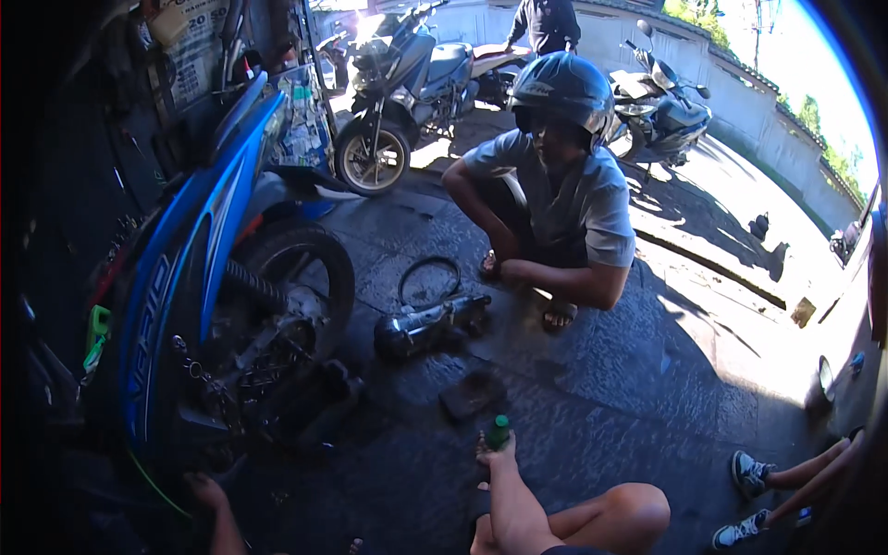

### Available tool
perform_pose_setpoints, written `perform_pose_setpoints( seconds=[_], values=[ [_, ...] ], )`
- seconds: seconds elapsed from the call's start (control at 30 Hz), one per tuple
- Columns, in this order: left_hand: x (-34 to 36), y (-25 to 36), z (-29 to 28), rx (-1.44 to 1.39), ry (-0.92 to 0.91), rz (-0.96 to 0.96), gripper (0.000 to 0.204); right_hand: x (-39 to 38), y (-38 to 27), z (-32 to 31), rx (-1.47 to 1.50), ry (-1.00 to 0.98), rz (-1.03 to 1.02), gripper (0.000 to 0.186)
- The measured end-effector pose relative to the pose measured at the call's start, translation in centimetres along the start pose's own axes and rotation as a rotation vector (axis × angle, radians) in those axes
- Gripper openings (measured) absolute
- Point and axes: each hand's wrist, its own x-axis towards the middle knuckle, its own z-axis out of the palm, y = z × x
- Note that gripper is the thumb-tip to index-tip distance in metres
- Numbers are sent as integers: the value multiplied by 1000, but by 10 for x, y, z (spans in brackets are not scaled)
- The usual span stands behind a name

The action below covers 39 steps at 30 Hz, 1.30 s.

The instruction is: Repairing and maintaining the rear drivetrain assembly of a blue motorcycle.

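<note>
My right hand [498,450] is closed around a short green object with a rounded top [500,428], held above the dark floor; its lower part is hidden in my palm, so its kind is unclear. In the shade at lower left, my left hand [203,486] is beside the lower body of a blue and black motor scooter [159,324]. Its fingers are too dark to read. The scooter's rear wheel [335,277] and the engine parts around it are exposed. A muffler [421,326] lies on the floor beyond the wheel.
A person in a helmet [564,92] squats opposite me. Near the muffler lie a black ring-shaped piece [430,277] and a dark flat block [470,396]. Other motorbikes [425,83] stand behind. Another person's sneakers [747,476] are at right.
</note>
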Motion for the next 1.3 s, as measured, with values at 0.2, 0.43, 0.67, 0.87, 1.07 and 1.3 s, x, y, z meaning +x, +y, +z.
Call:
perform_pose_setpoints(
  seconds=[0.2, 0.43, 0.67, 0.87, 1.07, 1.3],
  values=[
    [1, 21, -19, -44, -154, -33, 44, 1, -3, 6, -76, -166, 13, 65],
    [9, 73, -67, -315, -222, -210, 26, -39, 56, 31, -40, -361, -186, 41],
    [-55, 301, -148, -792, -1309, -19, 10, -119, 142, 64, -94, -551, -145, 39],
    [-148, 379, -170, -815, -1421, 323, 49, -178, 189, 60, -139, -694, 2, 48],
    [-160, 420, -191, -954, -1295, 509, 59, -189, 194, 52, -108, -829, 169, 61],
    [-152, 422, -174, -1119, -1150, 312, 45, -233, 207, 62, -87, -962, 152, 60]
  ],
)
